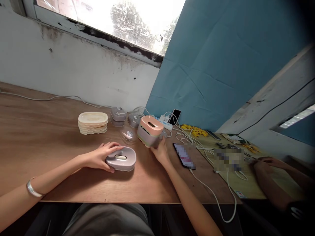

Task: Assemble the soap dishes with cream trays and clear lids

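Observation:
My left hand (104, 156) grips the left end of a lilac oval plastic box (128, 161) with a pale slot in its top, which sits on the table. My right hand (161, 152) is at the right end of a stack of oval plastic pieces (150, 131), orange on top and greyish lilac below. Its thumb lies along the stack's lower front; the other fingers are partly hidden. Between the hands and farther back lies a clear plastic dome (128, 135) with a round label. Several cream oval pieces (93, 123) are stacked at the left.
Grey lidded containers (118, 116) stand near the wall. To the right are a phone (184, 155) on a cable, a power strip (166, 124), a second phone (174, 117) and yellow pieces (194, 129). Another person's forearms (273, 170) rest at the far right.

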{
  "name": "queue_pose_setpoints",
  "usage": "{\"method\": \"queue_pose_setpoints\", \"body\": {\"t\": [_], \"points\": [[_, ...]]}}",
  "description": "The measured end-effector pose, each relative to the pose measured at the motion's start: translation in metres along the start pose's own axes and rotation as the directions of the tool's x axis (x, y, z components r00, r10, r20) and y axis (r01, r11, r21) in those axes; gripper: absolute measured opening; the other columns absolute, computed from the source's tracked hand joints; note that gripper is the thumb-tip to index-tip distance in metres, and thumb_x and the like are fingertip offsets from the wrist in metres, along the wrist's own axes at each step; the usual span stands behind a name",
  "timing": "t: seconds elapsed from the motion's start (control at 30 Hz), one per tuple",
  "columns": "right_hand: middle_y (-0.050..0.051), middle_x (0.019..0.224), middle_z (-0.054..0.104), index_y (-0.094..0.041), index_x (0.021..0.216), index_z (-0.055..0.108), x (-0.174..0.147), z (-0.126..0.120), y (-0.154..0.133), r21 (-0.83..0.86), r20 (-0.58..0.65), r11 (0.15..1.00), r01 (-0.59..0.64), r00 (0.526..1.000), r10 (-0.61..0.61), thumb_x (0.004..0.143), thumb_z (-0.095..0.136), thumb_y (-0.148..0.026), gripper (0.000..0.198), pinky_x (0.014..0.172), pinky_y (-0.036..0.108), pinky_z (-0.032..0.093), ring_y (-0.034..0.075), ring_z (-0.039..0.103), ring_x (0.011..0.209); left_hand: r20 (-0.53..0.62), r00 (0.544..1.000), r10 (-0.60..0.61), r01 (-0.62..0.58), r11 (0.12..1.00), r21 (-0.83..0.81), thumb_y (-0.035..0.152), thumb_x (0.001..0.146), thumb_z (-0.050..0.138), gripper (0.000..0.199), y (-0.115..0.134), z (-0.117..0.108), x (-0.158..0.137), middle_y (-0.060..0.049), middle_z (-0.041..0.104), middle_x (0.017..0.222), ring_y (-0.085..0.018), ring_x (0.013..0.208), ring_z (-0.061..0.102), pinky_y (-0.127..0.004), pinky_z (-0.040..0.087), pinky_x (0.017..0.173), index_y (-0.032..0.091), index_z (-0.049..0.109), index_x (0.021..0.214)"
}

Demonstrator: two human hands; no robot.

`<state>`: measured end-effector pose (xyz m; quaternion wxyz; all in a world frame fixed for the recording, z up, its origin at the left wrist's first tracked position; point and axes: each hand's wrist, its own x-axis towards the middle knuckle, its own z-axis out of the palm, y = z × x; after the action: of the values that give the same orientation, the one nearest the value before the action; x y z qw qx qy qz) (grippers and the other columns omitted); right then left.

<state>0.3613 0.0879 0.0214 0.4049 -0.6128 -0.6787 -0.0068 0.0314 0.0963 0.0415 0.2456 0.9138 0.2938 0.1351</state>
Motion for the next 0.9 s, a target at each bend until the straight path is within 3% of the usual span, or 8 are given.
{"method": "queue_pose_setpoints", "body": {"t": [0.1,0.2,0.3,0.43,0.5,0.63,0.73,0.9], "points": [[0.023,0.134,0.039,-0.013,0.141,0.018,-0.017,-0.003,-0.025,-0.038,-0.071,0.998,0.059,0.996,-0.061,0.089,0.042,-0.022,0.058,0.107,0.058,0.030,0.032,0.038,0.131,0.010,0.999,-0.037,0.037,0.999,0.026,0.035,0.069,0.075,0.089,0.013,0.007,-0.017,-0.010,0.034,0.146,-0.039,0.127,0.038,-0.053,0.031,0.104,0.034,0.028,0.145],[0.015,0.127,0.050,-0.019,0.131,0.042,-0.023,0.009,-0.053,-0.032,0.065,0.979,0.201,0.978,-0.199,0.088,0.041,-0.019,0.043,0.105,0.048,0.039,0.027,0.048,0.122,-0.031,0.997,-0.070,0.071,0.997,0.006,0.030,0.071,0.075,0.100,0.027,0.025,-0.039,-0.011,0.028,0.150,-0.038,0.134,0.031,-0.052,0.030,0.107,0.035,0.010,0.148],[0.017,0.133,0.049,-0.016,0.131,0.048,-0.013,0.036,-0.072,-0.020,0.208,0.962,0.274,0.942,-0.264,0.083,0.051,-0.020,0.048,0.105,0.049,0.039,0.030,0.046,0.125,-0.136,0.987,-0.086,0.073,0.993,-0.097,0.030,0.075,0.072,0.106,0.038,0.047,-0.058,-0.013,0.016,0.155,-0.036,0.141,0.021,-0.052,0.027,0.112,0.034,-0.006,0.147],[0.021,0.141,0.040,-0.013,0.136,0.045,0.005,0.069,-0.083,-0.023,0.269,0.972,0.235,0.938,-0.221,0.082,0.061,-0.028,0.059,0.108,0.062,0.025,0.039,0.026,0.137,-0.161,0.973,-0.165,0.131,0.971,-0.202,0.031,0.074,0.073,0.105,0.045,0.057,-0.069,-0.013,0.017,0.155,-0.037,0.141,0.023,-0.052,0.028,0.112,0.032,-0.001,0.148],[0.019,0.135,0.047,-0.016,0.129,0.051,0.006,0.075,-0.084,-0.010,0.272,0.980,0.201,0.943,-0.191,0.081,0.064,-0.030,0.051,0.108,0.064,0.023,0.039,0.029,0.136,-0.149,0.976,-0.156,0.121,0.968,-0.221,0.031,0.073,0.075,0.102,0.046,0.054,-0.072,-0.012,0.021,0.154,-0.036,0.140,0.025,-0.050,0.028,0.113,0.032,0.007,0.148],[0.012,0.116,0.053,-0.020,0.103,0.064,-0.005,0.064,-0.081,0.082,0.271,0.985,0.154,0.947,-0.171,0.076,0.072,-0.027,0.029,0.096,0.048,0.045,0.028,0.056,0.107,-0.120,0.982,-0.144,0.107,0.956,-0.275,0.033,0.073,0.075,0.100,0.045,0.049,-0.074,-0.011,0.020,0.155,-0.034,0.141,0.023,-0.050,0.025,0.114,0.033,0.008,0.147],[0.007,0.105,0.052,-0.020,0.092,0.064,-0.016,0.044,-0.078,0.170,0.248,0.979,0.114,0.956,-0.155,0.071,0.075,-0.024,0.024,0.077,0.034,0.053,0.018,0.061,0.083,-0.116,0.979,-0.168,0.124,0.940,-0.317,0.031,0.071,0.077,0.107,0.041,0.051,-0.075,-0.009,0.016,0.156,-0.033,0.142,0.021,-0.052,0.023,0.115,0.036,0.001,0.147],[0.007,0.108,0.051,-0.024,0.101,0.061,-0.049,0.000,-0.086,0.404,0.143,0.912,0.073,0.979,-0.142,0.080,0.066,-0.033,0.024,0.089,0.037,0.050,0.022,0.057,0.101,-0.133,0.976,-0.170,0.116,0.933,-0.340,0.029,0.069,0.079,0.115,0.037,0.055,-0.076,-0.008,0.007,0.159,-0.035,0.144,0.013,-0.054,0.018,0.116,0.038,-0.004,0.148]]}}
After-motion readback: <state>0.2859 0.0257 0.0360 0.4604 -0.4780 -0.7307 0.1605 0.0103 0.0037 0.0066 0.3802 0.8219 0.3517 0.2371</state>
